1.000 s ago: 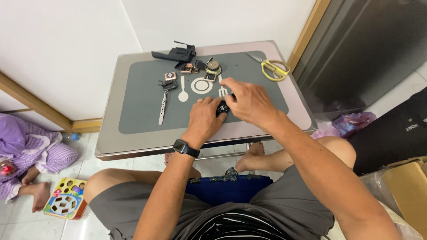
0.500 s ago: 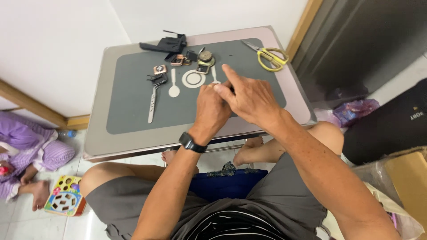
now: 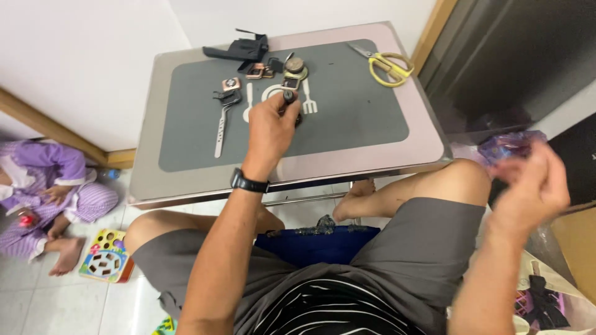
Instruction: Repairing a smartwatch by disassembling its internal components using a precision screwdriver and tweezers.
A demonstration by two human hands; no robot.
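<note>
left hand (image 3: 270,127) is pinched round a small dark cylinder (image 3: 288,96) over the grey mat (image 3: 186,133), while right hand (image 3: 531,186), blurred and loosely curled, is held well off the mat's right edge.

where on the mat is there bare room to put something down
The grey mat is bare between the printed fork and the yellow scissors, and along its near edge. Left of the metal strap is bare too. It is crowded at the far middle, around the left hand and the small watch parts.
</note>
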